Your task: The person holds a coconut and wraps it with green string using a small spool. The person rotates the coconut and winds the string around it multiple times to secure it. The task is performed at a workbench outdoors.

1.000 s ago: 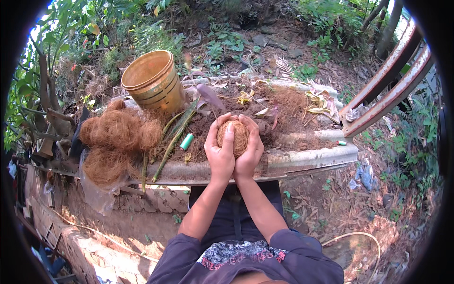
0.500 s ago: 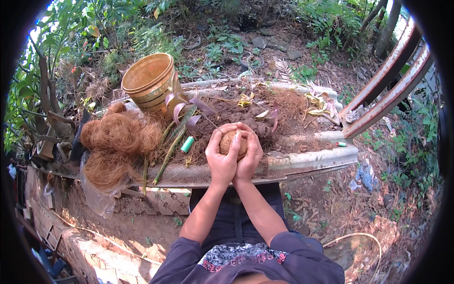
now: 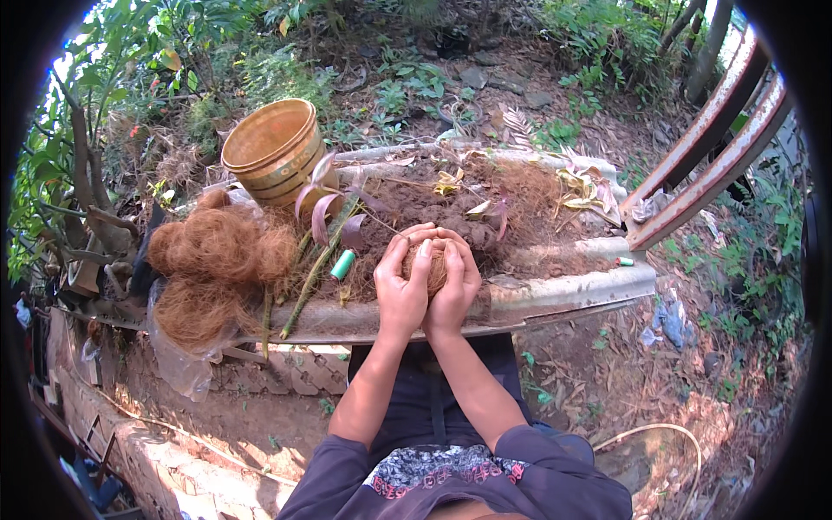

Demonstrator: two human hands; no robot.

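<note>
Cupped together at the near edge of the sheet, my left hand (image 3: 400, 290) and my right hand (image 3: 457, 290) are closed round a ball of brown coconut fibre (image 3: 438, 268). Most of the ball is hidden by the palms and fingers. A thin stem with purple leaves (image 3: 321, 217) runs up and left from the hands; its lower end is hidden. Just left of my left hand lies a spool of green thread (image 3: 343, 264). Dark loose soil (image 3: 414, 204) is heaped beyond the fingers.
A worn corrugated sheet (image 3: 572, 291) carries everything. Clumps of coconut fibre (image 3: 212, 245) sit at left on clear plastic, by a tilted yellow bucket (image 3: 276, 160) and green stalks (image 3: 305, 299). Dry leaves (image 3: 589, 189) and a small green-ended piece (image 3: 624, 262) lie right, near rusty metal bars (image 3: 711, 165).
My hands have tilted and shifted slightly left round the ball, the left thumb moving with them. The purple leaves have swung and turned. The small piece at right now shows green.
</note>
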